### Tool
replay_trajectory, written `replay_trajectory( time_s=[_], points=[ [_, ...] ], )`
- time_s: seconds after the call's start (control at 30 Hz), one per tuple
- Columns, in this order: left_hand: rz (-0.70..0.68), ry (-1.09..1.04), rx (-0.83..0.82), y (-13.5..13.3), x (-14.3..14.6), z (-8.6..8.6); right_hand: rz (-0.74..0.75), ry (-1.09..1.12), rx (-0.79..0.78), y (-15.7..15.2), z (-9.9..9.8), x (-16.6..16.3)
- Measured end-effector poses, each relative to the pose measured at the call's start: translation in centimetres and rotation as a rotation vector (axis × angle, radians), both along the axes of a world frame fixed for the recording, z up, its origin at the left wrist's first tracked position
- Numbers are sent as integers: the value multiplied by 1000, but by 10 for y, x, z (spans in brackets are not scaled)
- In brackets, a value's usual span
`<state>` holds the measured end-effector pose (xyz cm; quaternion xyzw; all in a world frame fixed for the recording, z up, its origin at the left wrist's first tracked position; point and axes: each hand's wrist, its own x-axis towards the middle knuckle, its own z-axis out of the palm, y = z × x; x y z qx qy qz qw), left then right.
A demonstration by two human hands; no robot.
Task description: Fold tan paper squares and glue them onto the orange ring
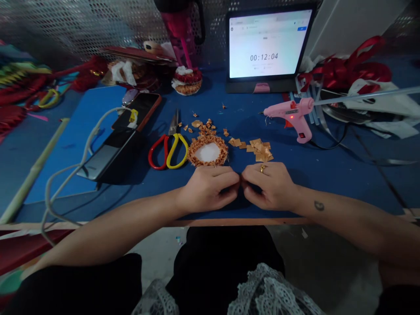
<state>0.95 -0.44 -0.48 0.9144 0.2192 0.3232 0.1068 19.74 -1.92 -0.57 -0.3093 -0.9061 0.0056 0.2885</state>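
Note:
My left hand (211,189) and my right hand (272,186) meet just above the table's front edge, both with fingers curled in and fingertips close together. Whatever they may pinch is hidden behind the fingers. Beyond my left hand lies a ring of crinkled orange-brown ruffles (194,148) around a white middle. Small folded orange bits (206,128) are scattered at its far side. Past my right hand is a loose pile of flat tan squares (260,151). Scissors (173,144) with one red and one yellow handle lie left of the ring, blades pointing away.
A pink glue gun (292,114) with a lit red light lies at the right, its cord trailing. A tablet (269,48) showing a timer stands behind. At left are a phone (144,109), a dark box (113,151) and a white cable (88,144). Red ribbon (361,65) heaps far right.

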Motion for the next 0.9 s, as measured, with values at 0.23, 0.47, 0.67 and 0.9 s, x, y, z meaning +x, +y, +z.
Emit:
replay_trajectory(
  time_s=[0.23,0.47,0.67,0.9],
  points=[
    [-4,13,-54,-3,0,-2,-3,-24,21,-4,-5,-5],
    [-14,8,-80,-3,0,-3,-9,-62,16,-3,-7,-5],
    [-15,6,-65,-3,1,-4,-18,-79,26,-5,-6,-5],
    [7,-38,-16,-2,2,-4,-45,-70,53,-5,-6,-6]
  ],
)
